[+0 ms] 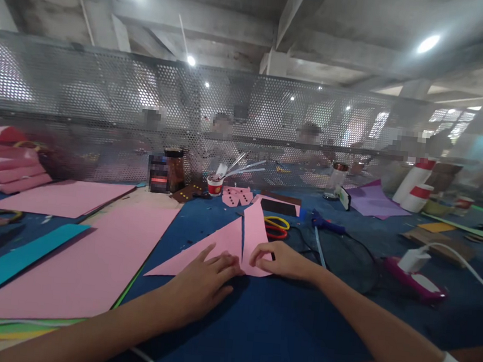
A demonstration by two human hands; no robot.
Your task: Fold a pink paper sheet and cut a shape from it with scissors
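Note:
A triangular sheet of pink paper lies on the blue table. My left hand rests on its lower right part, palm down with the fingers spread. To the right, a narrower pink paper piece stands slightly apart from the triangle, a dark gap between them. My right hand has its thumb and fingers curled together at the lower part of this piece, seemingly pinching it. Just beyond that hand, the red and yellow handles of scissors show, their blades hidden by the paper.
Large pink sheets and a teal strip cover the left side. A blue glue gun with its cord lies to the right, near a purple power strip. A paper cup stands before the perforated metal screen.

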